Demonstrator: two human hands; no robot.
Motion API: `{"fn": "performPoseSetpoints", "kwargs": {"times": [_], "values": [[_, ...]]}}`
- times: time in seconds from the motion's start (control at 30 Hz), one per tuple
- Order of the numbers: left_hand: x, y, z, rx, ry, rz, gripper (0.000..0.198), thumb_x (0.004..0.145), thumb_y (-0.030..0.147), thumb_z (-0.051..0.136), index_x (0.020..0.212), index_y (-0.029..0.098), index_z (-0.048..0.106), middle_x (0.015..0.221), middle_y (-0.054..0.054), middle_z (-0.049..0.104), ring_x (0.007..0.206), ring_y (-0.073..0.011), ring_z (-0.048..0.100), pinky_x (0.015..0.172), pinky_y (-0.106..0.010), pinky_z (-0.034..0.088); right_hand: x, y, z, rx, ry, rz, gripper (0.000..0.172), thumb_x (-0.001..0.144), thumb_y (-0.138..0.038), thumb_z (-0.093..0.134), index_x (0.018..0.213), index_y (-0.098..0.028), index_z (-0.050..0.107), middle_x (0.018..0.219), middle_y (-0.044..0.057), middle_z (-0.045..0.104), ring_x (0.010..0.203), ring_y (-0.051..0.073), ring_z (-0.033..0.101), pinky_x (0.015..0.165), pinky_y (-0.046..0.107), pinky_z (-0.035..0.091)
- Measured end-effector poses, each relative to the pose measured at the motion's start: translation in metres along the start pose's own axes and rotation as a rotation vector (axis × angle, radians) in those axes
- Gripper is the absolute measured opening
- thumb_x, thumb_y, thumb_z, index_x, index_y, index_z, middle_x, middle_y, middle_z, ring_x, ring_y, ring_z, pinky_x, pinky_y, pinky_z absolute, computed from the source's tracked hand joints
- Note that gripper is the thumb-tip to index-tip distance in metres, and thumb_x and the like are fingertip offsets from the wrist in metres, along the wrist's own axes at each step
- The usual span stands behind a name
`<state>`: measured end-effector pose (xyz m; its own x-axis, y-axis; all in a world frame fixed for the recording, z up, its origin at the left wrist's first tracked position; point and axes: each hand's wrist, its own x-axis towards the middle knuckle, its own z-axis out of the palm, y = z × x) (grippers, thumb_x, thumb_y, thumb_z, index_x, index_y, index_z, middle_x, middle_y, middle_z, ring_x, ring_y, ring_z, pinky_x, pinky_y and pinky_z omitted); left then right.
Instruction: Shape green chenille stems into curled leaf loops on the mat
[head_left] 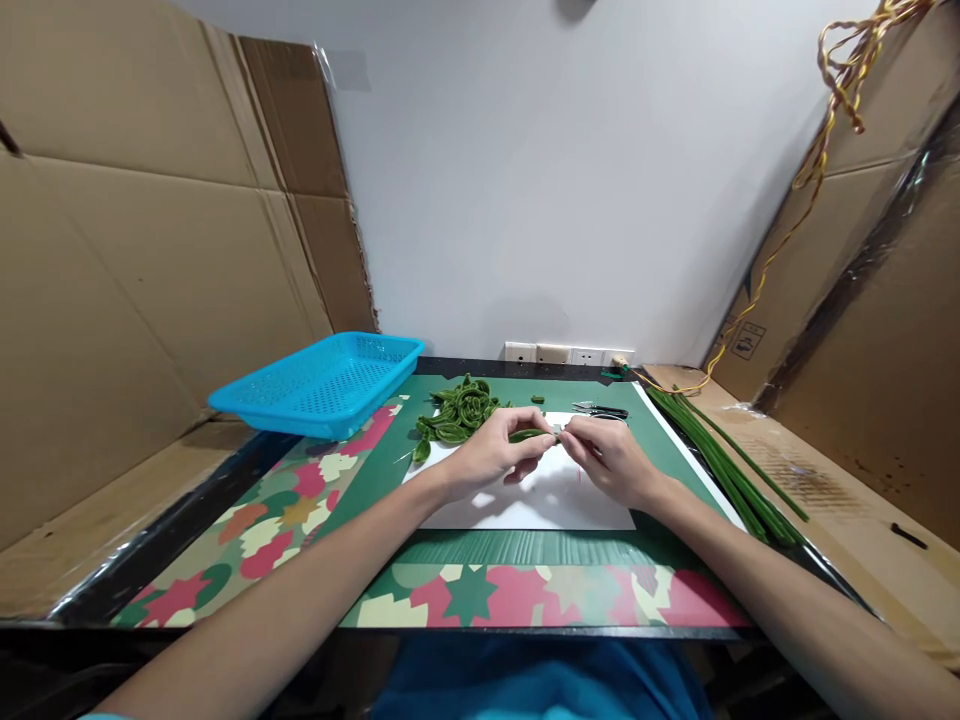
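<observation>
Over a white sheet of paper (517, 505), my two hands meet at the fingertips. A green pipe cleaner (526, 435), bent into a leaf-like loop, is pinched between the thumb and fingers of my left hand (495, 450). My right hand (609, 458) is closed at the loop's tip, where the end of the pipe cleaner is mostly hidden by the fingers. Beyond my left hand lies a pile of green pipe cleaner leaves (465, 405). Small black-handled snips (604, 410) lie behind my right hand. A short green piece (538, 399) rests near the pile.
A blue plastic basket (322, 385) stands at the back left. Long green pipe cleaners (720, 465) lie in a bundle on the right. Cardboard panels (150, 200) flank both sides. Wall sockets (585, 356) and a yellow twisted cord (780, 250) are at the back. A patterned mat (540, 595) covers the table.
</observation>
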<state>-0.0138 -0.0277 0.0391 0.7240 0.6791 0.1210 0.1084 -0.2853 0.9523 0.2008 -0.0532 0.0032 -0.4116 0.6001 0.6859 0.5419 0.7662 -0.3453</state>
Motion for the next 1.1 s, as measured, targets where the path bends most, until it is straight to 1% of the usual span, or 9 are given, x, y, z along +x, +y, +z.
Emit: {"fn": "performPoseSetpoints", "kwargs": {"times": [0.17, 0.3, 0.4, 0.47, 0.57, 0.67, 0.73, 0.87, 1.1], "values": [[-0.003, 0.007, 0.002, 0.599, 0.13, 0.368, 0.015, 0.099, 0.03, 0.051, 0.091, 0.019, 0.059, 0.075, -0.001, 0.057, 0.062, -0.0122, 0.05, 0.06, -0.025, 0.04, 0.003, -0.01, 0.001, 0.321, 0.054, 0.247, 0.048, 0.102, -0.045, 0.051, 0.062, -0.019, 0.054, 0.053, -0.002, 0.044, 0.047, 0.01, 0.033, 0.048, 0.027, 0.026], [0.005, 0.011, -0.008, 1.192, 0.031, 0.678, 0.025, 0.101, 0.013, 0.039, 0.088, 0.019, 0.059, 0.079, -0.002, 0.058, 0.063, -0.0132, 0.05, 0.059, -0.025, 0.041, 0.01, -0.012, 0.007, 0.914, 0.074, 0.552, 0.053, 0.092, -0.053, 0.065, 0.055, -0.02, 0.047, 0.045, -0.007, 0.033, 0.039, 0.006, 0.023, 0.04, 0.023, 0.017], [0.009, 0.007, -0.011, 1.376, 0.026, 0.722, 0.027, 0.102, 0.008, 0.034, 0.091, 0.018, 0.058, 0.081, -0.002, 0.059, 0.063, -0.0132, 0.052, 0.057, -0.025, 0.04, 0.014, -0.009, 0.01, 1.095, 0.017, 0.705, 0.045, 0.085, -0.052, 0.071, 0.06, -0.02, 0.051, 0.045, -0.012, 0.026, 0.035, 0.004, 0.013, 0.036, 0.022, 0.014], [0.008, 0.002, -0.009, 1.291, 0.091, 0.642, 0.022, 0.102, 0.013, 0.036, 0.093, 0.017, 0.056, 0.083, -0.002, 0.059, 0.061, -0.0124, 0.053, 0.055, -0.025, 0.039, 0.013, -0.005, 0.01, 0.945, -0.057, 0.668, 0.043, 0.091, -0.053, 0.063, 0.066, -0.018, 0.056, 0.045, -0.01, 0.031, 0.035, 0.005, 0.017, 0.037, 0.023, 0.018], [0.005, -0.004, 0.0, 0.809, 0.174, 0.394, 0.015, 0.102, 0.028, 0.046, 0.093, 0.018, 0.053, 0.079, -0.001, 0.06, 0.062, -0.0121, 0.056, 0.058, -0.024, 0.043, 0.008, 0.001, 0.006, 0.339, 0.027, 0.324, 0.041, 0.101, -0.042, 0.049, 0.069, -0.017, 0.059, 0.051, -0.003, 0.045, 0.043, 0.009, 0.035, 0.046, 0.025, 0.027], [0.005, -0.006, 0.007, 0.184, 0.076, 0.13, 0.02, 0.099, 0.039, 0.053, 0.093, 0.02, 0.05, 0.061, 0.004, 0.055, 0.048, -0.0116, 0.053, 0.049, -0.023, 0.041, 0.002, 0.007, -0.001, -0.223, 0.119, -0.099, 0.03, 0.102, -0.025, 0.048, 0.075, -0.017, 0.06, 0.062, 0.0, 0.055, 0.051, 0.011, 0.043, 0.054, 0.026, 0.03], [0.007, -0.005, 0.008, -0.134, -0.02, 0.011, 0.023, 0.095, 0.04, 0.057, 0.089, 0.02, 0.048, 0.055, 0.007, 0.048, 0.041, -0.0117, 0.051, 0.041, -0.021, 0.036, 0.001, 0.01, -0.006, -0.401, 0.12, -0.272, 0.023, 0.101, -0.02, 0.048, 0.082, -0.017, 0.061, 0.066, 0.001, 0.058, 0.053, 0.011, 0.045, 0.055, 0.026, 0.031], [0.009, -0.002, 0.006, -0.404, -0.099, -0.068, 0.025, 0.09, 0.037, 0.065, 0.082, 0.018, 0.051, 0.061, 0.006, 0.046, 0.042, -0.012, 0.056, 0.036, -0.019, 0.033, 0.001, 0.011, -0.013, -0.426, 0.134, -0.351, 0.012, 0.101, -0.017, 0.049, 0.095, -0.017, 0.059, 0.075, 0.003, 0.062, 0.055, 0.012, 0.049, 0.055, 0.025, 0.035], [0.005, 0.001, 0.004, -0.444, -0.102, -0.119, 0.024, 0.088, 0.036, 0.07, 0.085, 0.016, 0.056, 0.057, 0.008, 0.038, 0.038, -0.0059, 0.043, 0.036, -0.018, 0.026, -0.001, 0.007, -0.017, -0.36, 0.119, -0.337, 0.013, 0.103, -0.014, 0.046, 0.108, -0.018, 0.056, 0.09, 0.007, 0.067, 0.062, 0.012, 0.055, 0.057, 0.024, 0.039]]}}
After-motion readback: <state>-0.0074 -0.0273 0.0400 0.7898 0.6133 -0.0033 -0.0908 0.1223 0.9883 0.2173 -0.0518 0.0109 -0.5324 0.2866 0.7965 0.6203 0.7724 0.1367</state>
